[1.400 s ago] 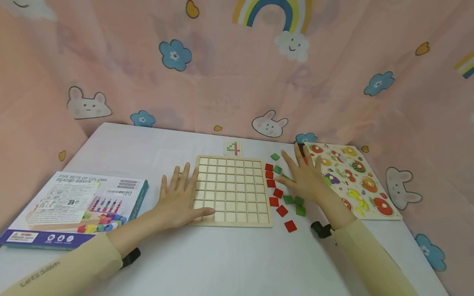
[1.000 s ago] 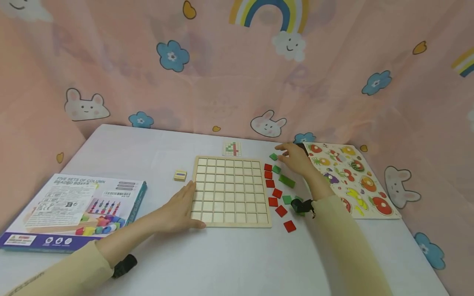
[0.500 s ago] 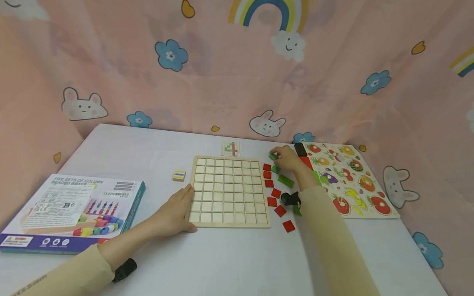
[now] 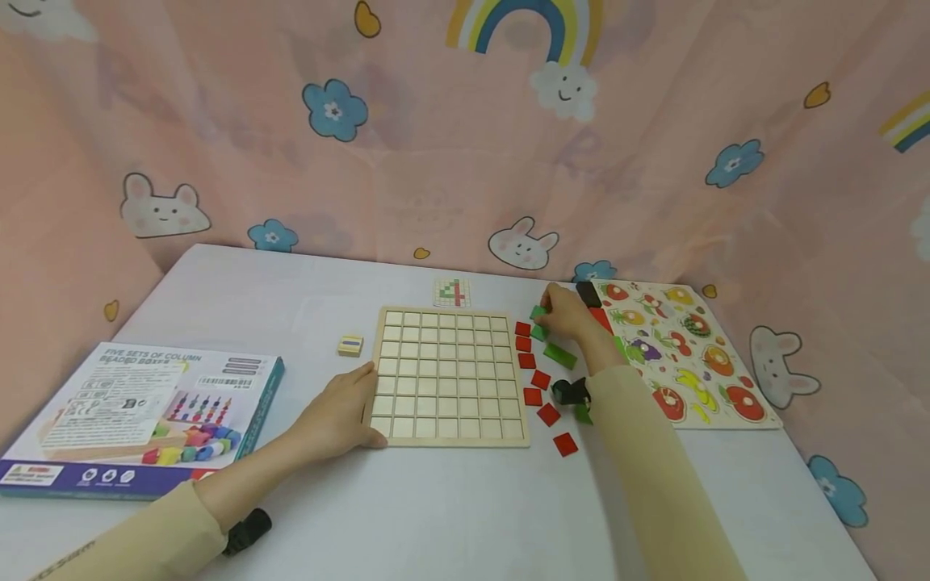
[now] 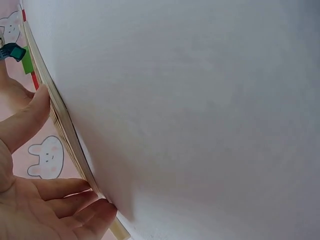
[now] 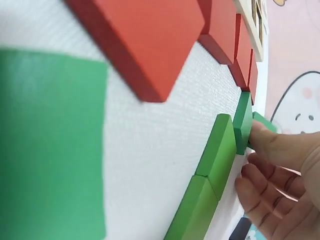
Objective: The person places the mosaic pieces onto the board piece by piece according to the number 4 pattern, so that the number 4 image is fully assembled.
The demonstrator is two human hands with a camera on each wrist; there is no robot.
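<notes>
Reaching just past the far right corner of the grid board (image 4: 446,363), the right hand (image 4: 570,315) is pinching what looks like the far green tile (image 4: 538,311); its other fingers are curling in. This hand is no longer spreading wide over the pieces, and the far green tile is now sitting a bit closer to the second green tile (image 4: 539,332), also right of the grid board. The left hand (image 4: 334,415) is no longer laying its thumb over the squares: it is pressing on the grid board's left edge with fingers nearly straight and thumb spreading to the near corner. That seems to mean one hand is keeping the grid board still while the other is tidying tiles, and the tiles in sight are all lying outside it. Along the grid board's right side, red tiles (image 4: 526,361) are making a wobbly line, and two green tiles (image 4: 560,356) are touching end to end. The black wrist camera (image 4: 570,392) is getting in the way, hiding some green pieces there. Behind the grid board a pattern card (image 4: 452,293) is lying flat; to its left a yellow bundle (image 4: 350,346) and a bead game box (image 4: 145,420) are resting; farther right, a fruit puzzle board (image 4: 676,347) is lying.
</notes>
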